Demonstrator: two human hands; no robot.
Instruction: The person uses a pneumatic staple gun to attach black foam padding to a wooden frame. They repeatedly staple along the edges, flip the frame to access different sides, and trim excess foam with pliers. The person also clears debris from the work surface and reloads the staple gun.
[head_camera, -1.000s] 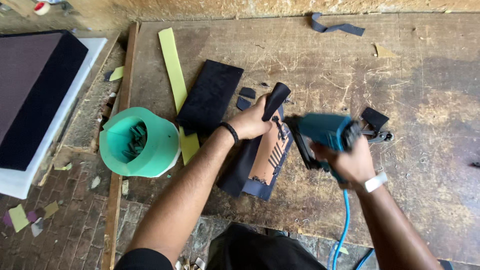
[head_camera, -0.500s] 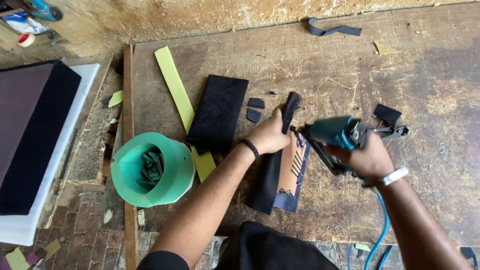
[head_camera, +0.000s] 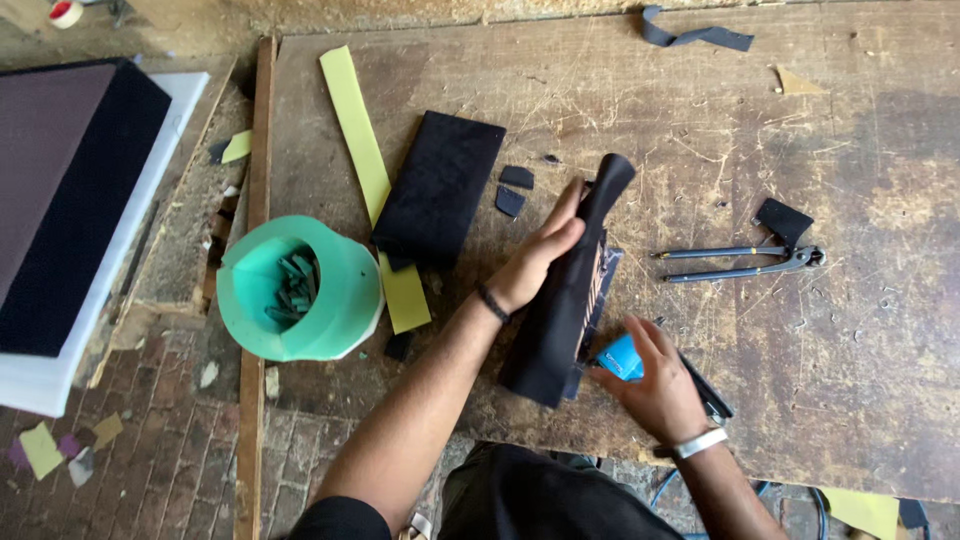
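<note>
Black shoe piece (head_camera: 565, 300) stands tilted on the wood table (head_camera: 700, 120), near the front edge. The left hand (head_camera: 540, 255) has flat fingers pressed along its left side, holding it up. The right hand (head_camera: 655, 385) is lower, just beside the bottom of the piece, and it is wrapped around a blue tool (head_camera: 622, 358). A blue hose (head_camera: 665, 485) hangs below the table by that wrist. Pliers (head_camera: 745, 262) lie on the table to the right, apart from both hands. A black pad (head_camera: 440, 185) lies to the left, partly on a long yellow strip (head_camera: 365, 165). A green tub (head_camera: 300, 290) with small green bits sits at the table's left edge.
</note>
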